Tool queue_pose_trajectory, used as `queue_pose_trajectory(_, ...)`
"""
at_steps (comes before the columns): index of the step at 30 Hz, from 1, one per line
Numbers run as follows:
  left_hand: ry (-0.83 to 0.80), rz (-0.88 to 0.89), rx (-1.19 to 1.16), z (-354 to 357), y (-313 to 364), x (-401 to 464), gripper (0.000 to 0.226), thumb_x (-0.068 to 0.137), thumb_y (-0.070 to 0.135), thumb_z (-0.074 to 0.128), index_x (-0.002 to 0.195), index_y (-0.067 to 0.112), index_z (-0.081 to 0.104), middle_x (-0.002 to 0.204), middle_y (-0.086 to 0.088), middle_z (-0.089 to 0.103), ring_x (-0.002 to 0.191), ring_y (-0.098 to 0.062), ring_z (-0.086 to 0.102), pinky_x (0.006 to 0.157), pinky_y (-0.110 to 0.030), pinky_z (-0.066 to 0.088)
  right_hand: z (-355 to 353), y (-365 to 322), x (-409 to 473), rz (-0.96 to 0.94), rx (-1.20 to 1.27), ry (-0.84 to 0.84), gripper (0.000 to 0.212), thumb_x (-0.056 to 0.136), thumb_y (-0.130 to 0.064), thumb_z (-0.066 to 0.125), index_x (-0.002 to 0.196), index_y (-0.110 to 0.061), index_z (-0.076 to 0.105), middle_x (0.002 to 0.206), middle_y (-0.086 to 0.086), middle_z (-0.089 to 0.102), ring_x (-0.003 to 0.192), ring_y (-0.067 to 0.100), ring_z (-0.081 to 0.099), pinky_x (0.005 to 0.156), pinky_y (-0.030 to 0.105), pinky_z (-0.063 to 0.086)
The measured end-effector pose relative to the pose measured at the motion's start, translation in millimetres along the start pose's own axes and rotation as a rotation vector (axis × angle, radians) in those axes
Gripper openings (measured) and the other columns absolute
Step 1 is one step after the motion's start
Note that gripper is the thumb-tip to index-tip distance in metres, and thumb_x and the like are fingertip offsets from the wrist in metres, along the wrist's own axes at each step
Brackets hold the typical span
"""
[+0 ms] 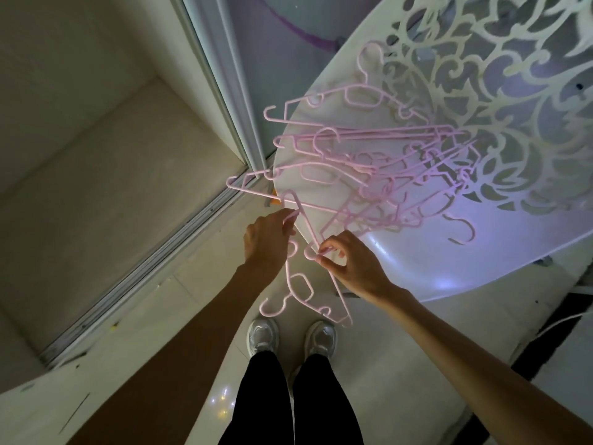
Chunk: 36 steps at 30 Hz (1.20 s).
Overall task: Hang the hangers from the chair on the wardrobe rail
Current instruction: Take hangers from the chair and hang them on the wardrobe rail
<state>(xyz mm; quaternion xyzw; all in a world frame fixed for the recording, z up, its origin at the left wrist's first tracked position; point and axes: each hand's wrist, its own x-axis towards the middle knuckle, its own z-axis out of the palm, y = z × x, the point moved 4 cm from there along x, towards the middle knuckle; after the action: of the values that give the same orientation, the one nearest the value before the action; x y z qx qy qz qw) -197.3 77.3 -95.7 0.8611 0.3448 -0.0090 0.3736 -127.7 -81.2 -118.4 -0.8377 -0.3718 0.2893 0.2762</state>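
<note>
Head view: pink hangers (378, 162) tangled in a pile on the white chair (449, 252), your left hand (268, 240) gripping one hanger's end, your right hand (349, 261) pinching the hook of a hanger (308, 284) dangling below; lift slowly, shaking snagged hooks free.

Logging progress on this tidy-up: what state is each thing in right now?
Tangled pile of pink plastic hangers: lying on the white chair.
White cut-out patterned chair: still loaded.
Single pink hanger: lifted, hanging below both hands.
Left hand: gripping it.
Right hand: pinching it.
</note>
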Motion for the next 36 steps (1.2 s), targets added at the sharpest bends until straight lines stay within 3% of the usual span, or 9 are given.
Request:
queue_pose_trajectory(6,-0.026,-0.197,0.139,7.5,-31.9,12.2,0.027,0.098,0.029,0.043,0.108,0.016,0.065,0.088,-0.005,0.074,0.078,-0.022,0.070,0.074,-0.037,0.058,-2.0,14.1,-10.3,0.051,-0.059,-0.142,0.020,0.086,-0.039,0.062,0.095,-0.021,0.066,0.100,-0.007,0.061,0.083,-0.003,0.054,0.077,0.012,0.044)
queue_pose_trajectory(11,-0.057,-0.302,0.197,-15.8,-73.9,-6.4,0.030,0.098,0.027,0.043,0.108,0.009,0.065,0.090,-0.007,0.073,0.071,-0.018,0.067,0.051,-0.019,0.043,-14.4,25.5,-16.3,0.182,-0.057,-0.161,0.016,0.089,-0.029,0.059,0.099,-0.021,0.069,0.107,-0.005,0.061,0.086,-0.001,0.052,0.071,0.000,0.035)
queue_pose_trajectory(16,-0.094,-0.500,-0.191,-69.8,-89.1,-18.3,0.029,0.094,0.023,0.052,0.109,0.001,0.066,0.086,-0.019,0.073,0.069,-0.029,0.071,0.070,-0.048,0.059,-34.7,-0.8,-21.7,0.249,-0.184,-0.161,0.027,0.093,-0.026,0.051,0.118,-0.023,0.060,0.127,-0.006,0.054,0.116,0.013,0.054,0.084,0.019,0.035)
queue_pose_trajectory(19,-0.168,-0.591,-0.329,-102.1,-67.4,-21.7,0.021,0.088,0.010,0.062,0.104,-0.002,0.066,0.084,-0.017,0.073,0.053,-0.021,0.068,0.067,-0.037,0.060,-47.3,-31.4,-23.4,0.324,-0.035,-0.060,0.035,0.092,-0.045,0.048,0.118,-0.023,0.056,0.126,-0.005,0.058,0.109,0.015,0.060,0.093,0.029,0.043)
queue_pose_trajectory(22,-0.253,-0.660,-0.419,-128.5,-36.0,-22.5,0.014,0.086,-0.001,0.061,0.097,-0.008,0.063,0.069,-0.011,0.073,0.045,-0.018,0.065,0.055,-0.027,0.059,-41.8,-73.6,-30.4,0.415,0.234,-0.451,0.070,0.085,-0.066,0.034,0.137,-0.019,0.040,0.141,0.000,0.047,0.125,0.018,0.049,0.110,0.037,0.034)
queue_pose_trajectory(24,-0.305,-0.699,-0.467,-137.1,-17.6,-22.5,0.009,0.089,-0.004,0.053,0.086,-0.010,0.060,0.048,-0.008,0.067,0.035,-0.013,0.061,0.037,-0.018,0.050,-45.4,-92.6,-39.8,0.423,0.260,-0.680,0.068,0.090,-0.062,0.027,0.138,-0.016,0.038,0.140,0.003,0.048,0.127,0.019,0.046,0.109,0.035,0.034)
queue_pose_trajectory(28,-0.218,-0.780,-0.615,-140.7,-0.8,-1.4,0.016,0.087,-0.011,0.044,0.074,-0.009,0.053,0.040,-0.012,0.059,0.025,-0.012,0.053,0.031,-0.017,0.045,-92.2,-96.0,-44.7,0.353,0.510,-0.760,0.073,0.081,-0.069,0.035,0.142,-0.030,0.028,0.138,-0.009,0.044,0.124,0.008,0.047,0.110,0.033,0.033)
queue_pose_trajectory(33,-0.150,-0.870,-0.761,-74.6,-20.9,19.3,0.026,0.089,-0.007,0.029,0.071,-0.004,0.048,0.038,-0.011,0.059,0.021,-0.010,0.046,0.028,-0.014,0.040,-84.3,-47.7,3.4,0.051,-0.273,-0.508,0.100,0.074,-0.067,0.059,0.148,-0.036,0.000,0.159,-0.007,0.002,0.146,0.019,0.008,0.118,0.042,0.014)
queue_pose_trajectory(36,-0.256,-0.945,-0.925,-10.9,-53.6,28.7,0.025,0.093,-0.005,0.020,0.092,-0.010,0.045,0.044,-0.015,0.063,0.026,-0.014,0.054,0.025,-0.016,0.037,-33.9,11.7,42.3,-0.138,-0.672,-0.549,0.082,0.086,-0.061,0.048,0.149,-0.035,0.004,0.159,-0.005,0.005,0.146,0.019,0.006,0.116,0.040,0.012)
